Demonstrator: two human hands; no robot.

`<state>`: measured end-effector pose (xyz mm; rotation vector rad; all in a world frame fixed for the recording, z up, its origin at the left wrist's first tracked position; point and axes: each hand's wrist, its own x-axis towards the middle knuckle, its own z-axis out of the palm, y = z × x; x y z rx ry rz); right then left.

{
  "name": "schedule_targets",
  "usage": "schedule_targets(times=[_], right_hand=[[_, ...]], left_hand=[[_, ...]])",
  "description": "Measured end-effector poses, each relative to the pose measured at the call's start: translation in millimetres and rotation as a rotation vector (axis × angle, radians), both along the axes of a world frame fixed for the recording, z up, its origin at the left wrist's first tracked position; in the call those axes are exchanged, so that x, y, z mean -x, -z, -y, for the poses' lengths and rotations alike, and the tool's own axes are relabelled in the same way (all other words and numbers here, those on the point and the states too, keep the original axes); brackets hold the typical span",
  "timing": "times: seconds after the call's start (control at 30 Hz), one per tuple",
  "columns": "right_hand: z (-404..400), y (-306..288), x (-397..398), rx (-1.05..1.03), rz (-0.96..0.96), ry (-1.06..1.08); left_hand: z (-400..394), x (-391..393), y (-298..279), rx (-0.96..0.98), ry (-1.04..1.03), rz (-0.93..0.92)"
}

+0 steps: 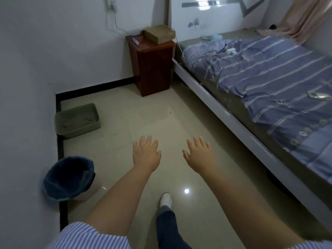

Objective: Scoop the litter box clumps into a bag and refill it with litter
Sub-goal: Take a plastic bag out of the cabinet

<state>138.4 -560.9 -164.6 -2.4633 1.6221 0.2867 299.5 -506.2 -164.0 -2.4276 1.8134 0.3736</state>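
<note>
A green litter box (93, 107) with grey litter sits on the floor against the left wall, near the room's corner. Nearer to me along that wall stands a bin lined with a dark blue bag (69, 177). My left hand (146, 152) and my right hand (198, 153) are stretched out in front of me over the bare floor, palms down, fingers spread, holding nothing. Both hands are well to the right of the litter box and the bin. No scoop or litter sack is in sight.
A red-brown bedside cabinet (152, 67) with a cardboard box on it stands at the far wall. A bed (260, 83) with a blue striped cover fills the right side. Beige tiled floor (143, 119) lies between wall and bed. My foot (166, 199) is below.
</note>
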Motion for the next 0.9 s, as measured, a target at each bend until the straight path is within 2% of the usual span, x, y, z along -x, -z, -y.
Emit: schedule_targets(times=[0.4, 0.63, 0.9], right_hand=[[275.8, 34.6, -135.2, -0.253, -0.006, -0.07], [476.4, 49.9, -212.1, -0.211, -0.018, -0.074], [667.6, 63.4, -288.4, -0.302, -0.028, -0.111]], left_hand=[[265.7, -125.5, 28.2, -0.186, -0.14, -0.028], [462.8, -207.1, 48.2, -0.166, -0.151, -0.067], [653.8, -276.2, 65.3, -0.205, -0.2, -0.115]])
